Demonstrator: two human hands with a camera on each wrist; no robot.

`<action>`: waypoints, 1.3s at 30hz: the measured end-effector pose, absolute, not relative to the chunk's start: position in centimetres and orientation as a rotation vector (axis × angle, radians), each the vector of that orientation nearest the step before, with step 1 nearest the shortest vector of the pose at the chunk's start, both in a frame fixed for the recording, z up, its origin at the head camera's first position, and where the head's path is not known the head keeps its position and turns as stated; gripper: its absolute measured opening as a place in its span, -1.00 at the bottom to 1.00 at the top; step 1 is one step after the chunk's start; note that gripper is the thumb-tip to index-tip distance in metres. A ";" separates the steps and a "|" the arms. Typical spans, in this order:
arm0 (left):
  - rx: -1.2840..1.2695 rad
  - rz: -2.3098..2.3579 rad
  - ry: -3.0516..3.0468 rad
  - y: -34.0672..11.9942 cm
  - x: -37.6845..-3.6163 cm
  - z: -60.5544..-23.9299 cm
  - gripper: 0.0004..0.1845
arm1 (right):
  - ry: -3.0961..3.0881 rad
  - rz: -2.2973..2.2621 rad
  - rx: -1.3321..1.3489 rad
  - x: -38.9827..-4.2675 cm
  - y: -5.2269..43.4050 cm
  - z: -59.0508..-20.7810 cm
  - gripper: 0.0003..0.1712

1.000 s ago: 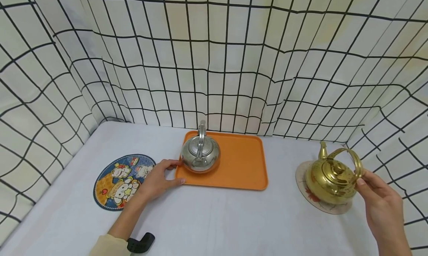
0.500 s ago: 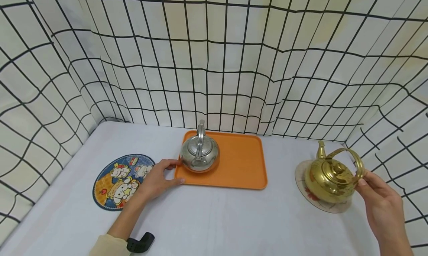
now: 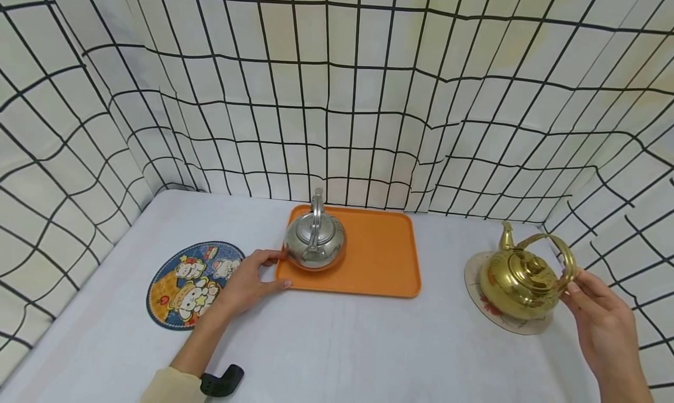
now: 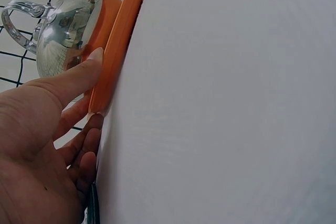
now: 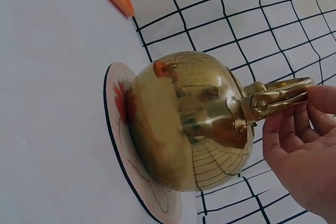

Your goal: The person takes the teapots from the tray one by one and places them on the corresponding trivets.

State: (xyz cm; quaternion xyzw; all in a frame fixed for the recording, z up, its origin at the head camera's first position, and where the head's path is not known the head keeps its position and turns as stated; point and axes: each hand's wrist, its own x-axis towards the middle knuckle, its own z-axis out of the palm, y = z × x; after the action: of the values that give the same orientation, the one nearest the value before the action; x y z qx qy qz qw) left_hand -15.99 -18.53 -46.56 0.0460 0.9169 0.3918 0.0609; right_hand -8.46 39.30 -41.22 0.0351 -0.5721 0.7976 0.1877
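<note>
My left hand point(image 3: 250, 286) holds the near left corner of an orange tray point(image 3: 381, 254), with the thumb point(image 4: 86, 74) on its rim and the other fingers curled beside the corner. On the tray's left half stands a silver kettle point(image 3: 315, 242), handle upright. At the right, a gold-coloured kettle point(image 3: 518, 283) sits on a round pale mat point(image 3: 476, 268) with a red flower print, its spout pointing to the back. My right hand point(image 3: 605, 321) grips this kettle's arched handle point(image 5: 278, 98) from the right, thumb on one side and fingers on the other.
A round blue placemat point(image 3: 181, 286) with cartoon figures lies left of the tray, partly behind my left hand. A black band-like object point(image 3: 222, 381) shows by my left wrist. White walls point(image 3: 368, 128) with a black grid stand round the white table point(image 3: 358, 350).
My right thumb has shifted slightly at the gold kettle's handle. The left hand, the tray and both kettles stay in place.
</note>
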 end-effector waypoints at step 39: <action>0.123 1.208 2.762 -18.6 -15.9 -46.7 -0.34 | -2.087 0.946 -0.353 -9.2 34.1 -37.3 -0.61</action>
State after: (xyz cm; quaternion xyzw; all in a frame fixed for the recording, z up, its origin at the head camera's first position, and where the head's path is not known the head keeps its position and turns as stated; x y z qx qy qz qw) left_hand -15.87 -18.56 -46.66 0.0406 0.9137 0.3996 0.0622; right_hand -9.22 34.06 -37.33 -0.1396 -0.8250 0.3741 0.3999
